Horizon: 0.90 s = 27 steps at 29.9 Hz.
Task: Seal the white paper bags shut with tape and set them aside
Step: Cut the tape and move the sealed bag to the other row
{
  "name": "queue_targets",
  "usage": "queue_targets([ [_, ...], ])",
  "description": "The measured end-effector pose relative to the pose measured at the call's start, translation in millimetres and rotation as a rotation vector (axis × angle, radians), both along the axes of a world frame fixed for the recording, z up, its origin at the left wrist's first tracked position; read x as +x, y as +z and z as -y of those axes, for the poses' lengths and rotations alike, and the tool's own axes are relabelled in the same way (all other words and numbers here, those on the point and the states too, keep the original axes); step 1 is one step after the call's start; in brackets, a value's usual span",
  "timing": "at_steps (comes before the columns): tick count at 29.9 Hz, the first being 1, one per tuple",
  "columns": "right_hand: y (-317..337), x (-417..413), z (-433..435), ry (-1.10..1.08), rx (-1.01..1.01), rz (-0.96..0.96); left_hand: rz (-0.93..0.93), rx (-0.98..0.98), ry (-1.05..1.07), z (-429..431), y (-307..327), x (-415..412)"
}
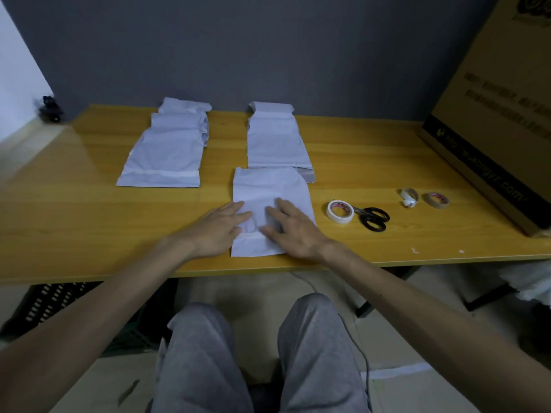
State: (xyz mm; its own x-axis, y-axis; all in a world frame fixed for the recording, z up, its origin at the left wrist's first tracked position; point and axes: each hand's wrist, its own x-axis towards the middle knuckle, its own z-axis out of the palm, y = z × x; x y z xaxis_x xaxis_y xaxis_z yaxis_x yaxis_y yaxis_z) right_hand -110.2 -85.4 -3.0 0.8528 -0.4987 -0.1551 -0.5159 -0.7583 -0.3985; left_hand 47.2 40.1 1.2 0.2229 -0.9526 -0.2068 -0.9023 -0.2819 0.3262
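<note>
Both the left hand (219,226) and the right hand (293,226) are pressing flat, fingers straight, on a white paper bag (268,186) lying on the table (89,222).

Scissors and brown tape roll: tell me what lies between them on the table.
A small white loop of tape sits between the black scissors and the brown tape roll, touching neither; the head view shows this.

A dark grey wall (268,40) stands behind a yellow wooden table (74,219), and a white wall (15,79) meets it at the left. A big cardboard box (507,99) sits on the table's right end. Below are a black slotted crate (44,302) and a pale floor (393,394). The light is dim.
</note>
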Motion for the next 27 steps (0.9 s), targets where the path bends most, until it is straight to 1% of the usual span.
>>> queue_targets([
  [2, -7.9, -4.8, -3.2, 0.027, -0.08, -0.025, -0.04, -0.001, 0.004, -3.2, -0.8, 0.7],
  [3, -8.5, -6.7, -3.1, 0.032, -0.083, -0.032, -0.05, 0.0, 0.008, -3.9, -1.8, 1.2],
  [6, 0.8, -2.5, -2.9, 0.015, -0.044, -0.041, -0.086, 0.001, 0.036, -1.7, -1.8, -0.6],
  [9, 10.1, 12.0, -7.4, -0.035, 0.005, 0.012, -0.13, -0.027, 0.089, 1.4, 3.0, -8.6],
  [11, 9.8, 19.2, -10.2, -0.031, 0.028, 0.009, -0.076, -0.028, 0.093, -0.1, 2.0, -14.8],
  [13, 4.1, 21.6, -13.6, -0.004, -0.002, -0.03, 0.015, 0.012, 0.081, -5.2, -5.1, -18.8],
  [16, -4.5, 20.5, -15.9, 0.009, -0.027, -0.027, 0.083, 0.065, 0.084, -11.7, -12.5, -19.7],
  [21, -4.8, 18.8, -15.0, 0.012, -0.011, -0.005, 0.102, 0.112, 0.081, -14.3, -12.2, -17.0],
  [27, -3.3, 24.6, -13.8, -0.019, 0.017, -0.044, 0.105, 0.126, 0.101, -12.1, -15.1, -15.3],
])
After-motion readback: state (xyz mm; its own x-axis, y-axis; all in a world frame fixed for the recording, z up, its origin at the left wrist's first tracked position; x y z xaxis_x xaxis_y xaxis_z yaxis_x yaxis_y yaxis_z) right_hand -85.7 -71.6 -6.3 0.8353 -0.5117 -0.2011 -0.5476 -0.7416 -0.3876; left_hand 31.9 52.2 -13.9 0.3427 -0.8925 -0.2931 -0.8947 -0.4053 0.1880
